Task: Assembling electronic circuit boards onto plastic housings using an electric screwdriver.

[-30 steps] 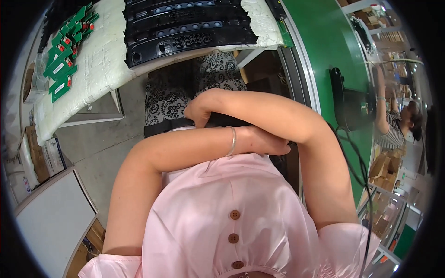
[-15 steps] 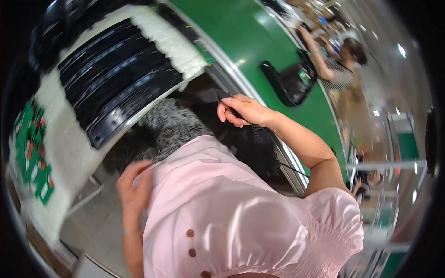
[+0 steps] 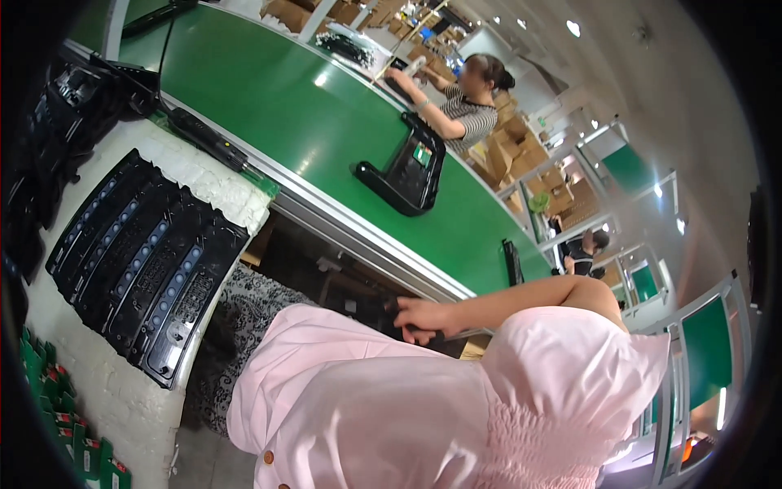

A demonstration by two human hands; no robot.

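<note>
My right hand [image 3: 422, 318] reaches out beside my body, low over a dark box [image 3: 346, 297] beside the green belt's frame. Its fingers are curled round a black part [image 3: 393, 314], mostly hidden and too dark to name. My left hand is out of the picture. On the white padded bench [image 3: 199, 346] at left lies a row of curved black plastic panels [image 3: 151, 265] with rows of round bluish spots. Along the bench's far edge rests a black electric screwdriver [image 3: 199, 134].
Beyond the bench runs a green conveyor belt [image 3: 285, 122] carrying a black plastic housing [image 3: 407, 175]. A co-worker [image 3: 468, 106] in a striped top works across it. Green cards [image 3: 73, 436] lie at lower left; black parts [image 3: 41, 155] are piled at far left.
My view has swung, bringing more of the belt and co-worker into it. My right hand sits lower in the picture, closer to my body. My left hand has left the view.
</note>
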